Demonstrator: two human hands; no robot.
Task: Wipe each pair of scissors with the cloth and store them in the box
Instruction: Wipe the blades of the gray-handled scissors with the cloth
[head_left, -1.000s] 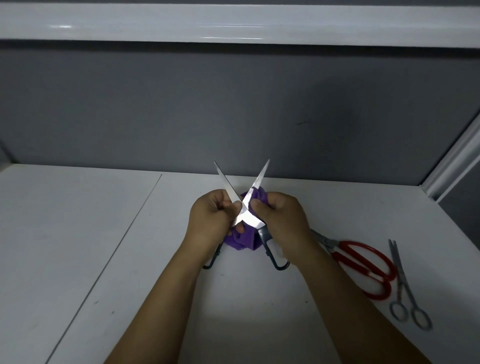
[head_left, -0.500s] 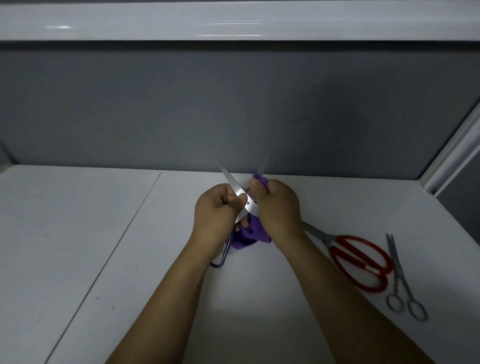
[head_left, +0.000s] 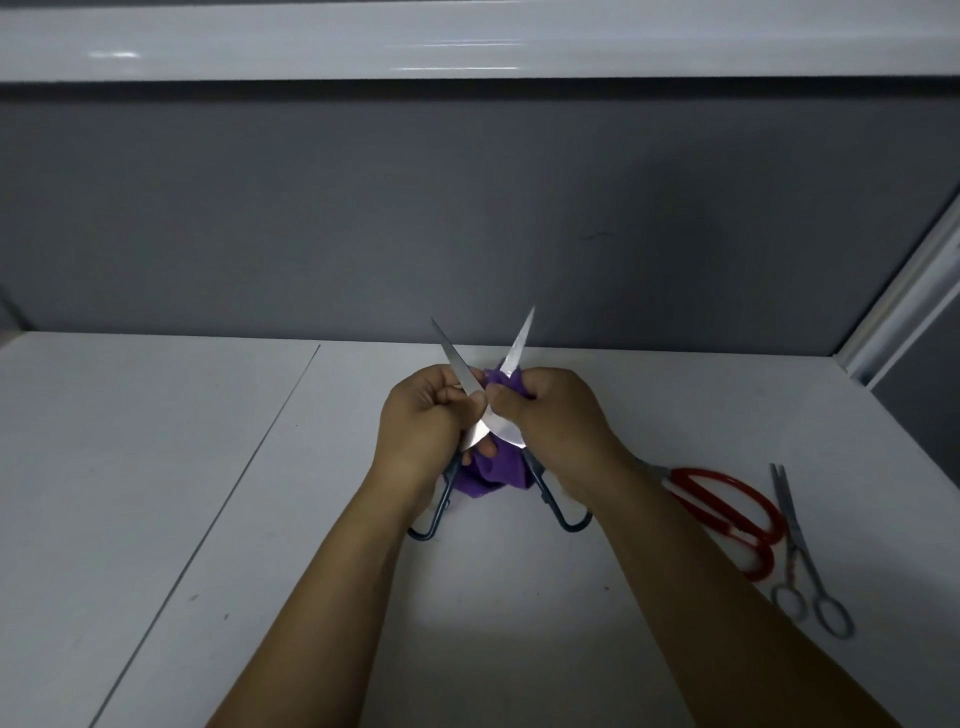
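A pair of dark-handled scissors (head_left: 462, 366) is held upright above the white table, its blades spread in a V. My left hand (head_left: 423, 421) grips it around the pivot and the left blade. My right hand (head_left: 558, 421) holds a purple cloth (head_left: 493, 475) bunched against the right blade, low on the blade near the pivot. The dark handle loops hang below both hands. No box is in view.
Red-handled scissors (head_left: 727, 512) lie on the white table (head_left: 156, 493) right of my right forearm, with small all-metal scissors (head_left: 802, 561) beside them. A grey wall panel stands behind, a white shelf edge above, a seam in the tabletop to the left.
Half a second ago the cloth covered the top of the right blade. My right hand has slid the cloth back down, so the right blade tip shows again and the handles sit spread.
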